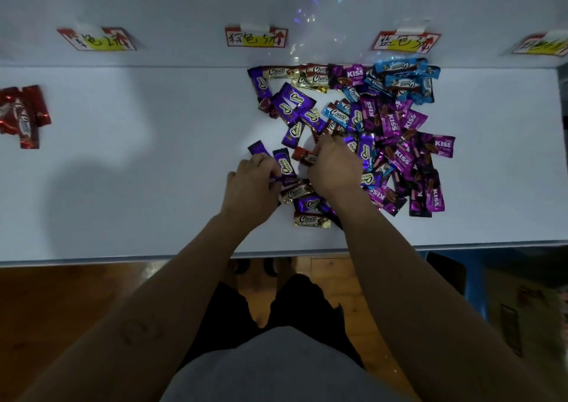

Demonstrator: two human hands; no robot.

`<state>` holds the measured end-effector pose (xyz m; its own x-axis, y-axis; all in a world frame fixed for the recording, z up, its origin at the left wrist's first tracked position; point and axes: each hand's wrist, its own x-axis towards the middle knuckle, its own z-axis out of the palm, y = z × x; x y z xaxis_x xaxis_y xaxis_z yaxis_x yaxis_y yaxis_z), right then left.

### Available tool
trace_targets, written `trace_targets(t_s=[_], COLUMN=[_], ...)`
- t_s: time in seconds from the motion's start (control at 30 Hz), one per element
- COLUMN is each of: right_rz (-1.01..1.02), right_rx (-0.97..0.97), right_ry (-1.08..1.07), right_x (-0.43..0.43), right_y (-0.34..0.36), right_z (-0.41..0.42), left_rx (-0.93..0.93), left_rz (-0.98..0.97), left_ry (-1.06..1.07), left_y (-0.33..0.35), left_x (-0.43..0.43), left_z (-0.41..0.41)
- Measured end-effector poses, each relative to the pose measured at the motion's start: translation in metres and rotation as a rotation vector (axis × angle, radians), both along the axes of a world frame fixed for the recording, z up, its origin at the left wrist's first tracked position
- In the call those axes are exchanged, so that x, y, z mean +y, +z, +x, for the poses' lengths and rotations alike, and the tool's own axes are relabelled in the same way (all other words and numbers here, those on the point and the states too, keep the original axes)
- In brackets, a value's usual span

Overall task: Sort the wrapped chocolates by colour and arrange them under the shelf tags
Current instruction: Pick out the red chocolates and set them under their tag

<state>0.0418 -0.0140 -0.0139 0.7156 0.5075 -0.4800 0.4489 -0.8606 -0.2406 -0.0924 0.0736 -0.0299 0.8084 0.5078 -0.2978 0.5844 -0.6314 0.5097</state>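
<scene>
A mixed pile of wrapped chocolates (384, 124) in purple, magenta, blue, gold and red lies on the white shelf (153, 186), right of centre. My left hand (250, 186) grips purple Choco bars (284, 164) at the pile's near left edge. My right hand (333, 168) has its fingers curled into the pile, pinching a red chocolate (304, 156). A few red chocolates (23, 115) lie sorted at the far left. On the back wall hang several tags: left tag (96, 39), middle tag (256, 37), right tag (406, 41), far-right tag (542, 44).
The shelf's front edge (123, 258) runs across the view, with wooden floor and my legs below it. A blue stool and a cardboard box (522, 303) stand at the lower right. Gold bars (312, 219) lie near the front between my forearms.
</scene>
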Motion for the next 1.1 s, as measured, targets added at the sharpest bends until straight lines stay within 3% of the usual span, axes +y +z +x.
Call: trace_targets(t_s=[0.2,0.33,0.5,0.77,0.87,1.1], right_rz=[0.015,0.23,0.52,0.331,0.314,0.333], right_rx=[-0.011,-0.031,-0.121,0.107,0.091,0.116], right_ry=[-0.02,-0.139,-0.092,-0.036,0.005,0.337], right_x=[-0.009,-0.019,-0.035,-0.078,-0.09,-0.092], right_y=[-0.005,-0.005,0.017,0.026,0.023,0.013], right_z=[0.006,0.012,0.01,-0.017,-0.024,-0.061], left_rx=[0.06,0.079,0.137,0.024,0.018,0.071], left_rz=[-0.024,0.022,0.047,0.066,0.126,-0.166], left_ry=[0.065,0.035,0.119,0.127,0.034,0.137], left_y=[0.003,0.0,-0.002,0.01,0.019,0.023], left_x=[-0.009,-0.015,-0.023,-0.02,-0.021,-0.039], left_z=[0.003,0.009,0.019,0.012,0.004,-0.025])
